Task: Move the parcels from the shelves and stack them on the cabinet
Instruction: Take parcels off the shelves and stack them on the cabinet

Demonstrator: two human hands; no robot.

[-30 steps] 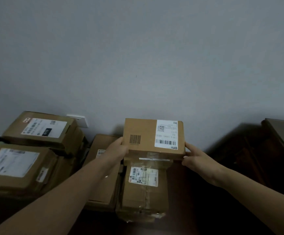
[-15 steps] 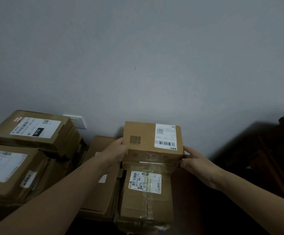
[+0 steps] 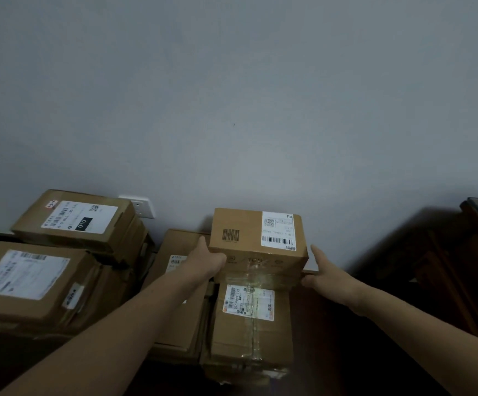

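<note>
Top parcel sits on stack on dark surface, near wall.
L hand is pressed to its left face, fingers hidden, grip can't be told; R hand is held flat, fingers straight, just beside right face. Box is judged stiff, light-ish; best clamped low at opp. side faces.

Both bare forearms reached forward from the lower corners of the view, converging toward the middle. The left hand gripped the left side of the top parcel, thumb raised along its edge and fingers curled at its near lower corner. The right hand lay open just beside the parcel's right side, fingers straight and pointing forward, thumb stretched inward; whether it touched could not be told.
</note>
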